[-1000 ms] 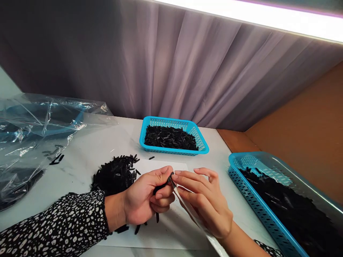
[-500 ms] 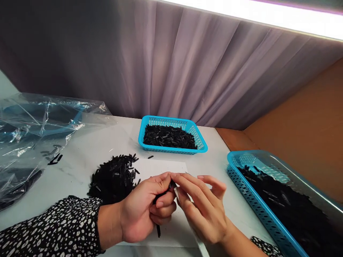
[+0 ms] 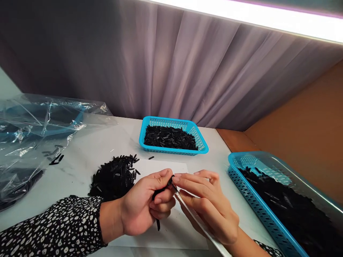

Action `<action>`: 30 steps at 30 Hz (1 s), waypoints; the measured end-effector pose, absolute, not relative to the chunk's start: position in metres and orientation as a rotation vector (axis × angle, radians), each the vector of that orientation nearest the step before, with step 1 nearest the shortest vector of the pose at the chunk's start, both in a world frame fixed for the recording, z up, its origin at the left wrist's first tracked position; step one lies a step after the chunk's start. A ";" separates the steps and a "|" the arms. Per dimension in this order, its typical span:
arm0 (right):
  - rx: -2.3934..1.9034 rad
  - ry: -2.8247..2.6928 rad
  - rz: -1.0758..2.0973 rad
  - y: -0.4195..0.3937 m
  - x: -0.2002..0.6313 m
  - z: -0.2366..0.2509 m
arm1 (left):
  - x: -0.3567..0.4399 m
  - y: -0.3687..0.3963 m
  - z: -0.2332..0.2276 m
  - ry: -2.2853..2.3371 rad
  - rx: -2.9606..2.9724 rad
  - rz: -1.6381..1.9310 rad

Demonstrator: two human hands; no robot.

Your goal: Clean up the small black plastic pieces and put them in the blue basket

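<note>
Nearest the camera, the left hand point(image 3: 146, 208) is curled shut around a few small black pieces point(image 3: 158, 224) — one pokes out below the fingers — and pinches a single black piece point(image 3: 169, 182) between thumb and forefinger, raised so its tip is free to work on. The right hand point(image 3: 209, 205) meets it there, fingers narrowed on a thin white strip point(image 3: 199, 225) that runs back under the palm toward the wrist; the strip's end touches the pinched piece, which seems to be why both hands are held so close together. Both hover just above a white sheet point(image 3: 171, 235) on the table point(image 3: 80, 157), probably laid to make the dark parts easy to see.

Just beyond the left hand lies a loose heap of black pieces point(image 3: 114, 176), within easy reach. At the right, a large blue basket point(image 3: 257, 203) holds many more. Farther back stands a smaller blue basket point(image 3: 199, 137), also filled — set clear of the hands. At the far left lies a crumpled clear plastic bag point(image 3: 40, 132).
</note>
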State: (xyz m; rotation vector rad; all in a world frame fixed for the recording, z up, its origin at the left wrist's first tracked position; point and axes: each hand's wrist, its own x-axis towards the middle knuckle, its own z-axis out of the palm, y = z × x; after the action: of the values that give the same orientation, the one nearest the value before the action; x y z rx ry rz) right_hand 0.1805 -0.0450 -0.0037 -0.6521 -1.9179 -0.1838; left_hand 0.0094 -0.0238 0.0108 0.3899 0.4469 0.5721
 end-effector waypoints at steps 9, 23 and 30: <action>-0.648 -2.003 -0.187 -0.043 0.186 0.000 | 0.009 -0.023 0.013 0.446 0.376 0.548; -0.612 -2.117 -0.405 -0.050 0.188 -0.012 | 0.009 -0.024 0.016 0.522 0.336 0.527; -0.740 -2.042 -0.441 -0.049 0.180 -0.008 | 0.011 -0.031 0.018 0.514 0.359 0.554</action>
State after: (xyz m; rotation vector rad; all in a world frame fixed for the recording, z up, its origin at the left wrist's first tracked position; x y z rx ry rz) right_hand 0.1802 -0.0493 -0.0079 -0.7400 -2.0416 -0.4407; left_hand 0.0111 -0.0306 0.0181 0.3594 0.5137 0.5535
